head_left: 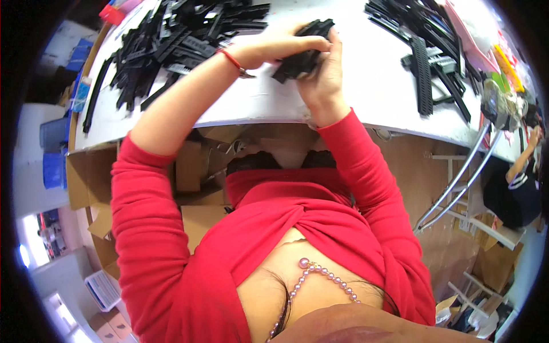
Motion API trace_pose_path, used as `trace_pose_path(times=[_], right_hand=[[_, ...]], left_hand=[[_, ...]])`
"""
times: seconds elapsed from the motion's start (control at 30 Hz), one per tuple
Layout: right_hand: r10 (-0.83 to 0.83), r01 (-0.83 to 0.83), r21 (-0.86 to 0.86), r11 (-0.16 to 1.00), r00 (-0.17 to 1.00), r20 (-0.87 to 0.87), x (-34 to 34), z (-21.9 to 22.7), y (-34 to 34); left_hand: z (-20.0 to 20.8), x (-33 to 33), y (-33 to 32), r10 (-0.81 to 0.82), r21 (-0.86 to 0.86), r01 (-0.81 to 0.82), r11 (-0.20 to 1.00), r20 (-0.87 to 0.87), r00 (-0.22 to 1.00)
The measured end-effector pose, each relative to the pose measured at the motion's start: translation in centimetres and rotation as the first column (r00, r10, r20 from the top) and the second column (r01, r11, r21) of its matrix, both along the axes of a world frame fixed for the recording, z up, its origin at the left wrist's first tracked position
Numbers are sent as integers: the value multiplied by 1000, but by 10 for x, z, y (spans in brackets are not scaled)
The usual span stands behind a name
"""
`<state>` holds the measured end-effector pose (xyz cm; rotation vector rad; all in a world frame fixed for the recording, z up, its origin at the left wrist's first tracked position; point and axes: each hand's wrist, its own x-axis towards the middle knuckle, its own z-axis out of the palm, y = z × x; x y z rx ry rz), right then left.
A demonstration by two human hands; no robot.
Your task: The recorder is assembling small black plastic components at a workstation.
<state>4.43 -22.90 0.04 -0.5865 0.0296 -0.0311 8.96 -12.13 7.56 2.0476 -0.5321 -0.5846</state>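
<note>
Over the white table [246,103], both hands hold a bundle of black ribbed plastic strips [306,60]. My left hand [271,47] grips it from the left, its thumb stretched across the front and its other fingers partly hidden behind. From the right and below, my right hand [323,83] closes round the bundle, fingertips near its upper end. The strips' exact kind does not show, and motion blurs their edges. A large heap of similar black strips [177,46] lies to the left of the hands. Another pile [423,68] of them lies to the right.
A pink bin [483,57] stands at the right edge of the table, with a bent metal tube frame [457,177] below it. Under the table are cardboard boxes [191,166]. Another person [514,188] is at the far right. Blue containers [54,168] stand at the left.
</note>
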Motion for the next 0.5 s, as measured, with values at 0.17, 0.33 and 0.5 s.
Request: trace_pose_path(times=[0.17,0.33,0.5], right_hand=[[-32,40,-115,993,997,74,-24,41,43],[291,-264,-157,952,939,184,-76,100,139],[545,-519,-202,831,684,485,-92,99,314]], left_hand=[[-9,-36,30,369,-192,-317,929,425,826],[13,-115,129,630,-430,-500,752,692,352],[41,-199,259,945,-684,-654,323,273,180]])
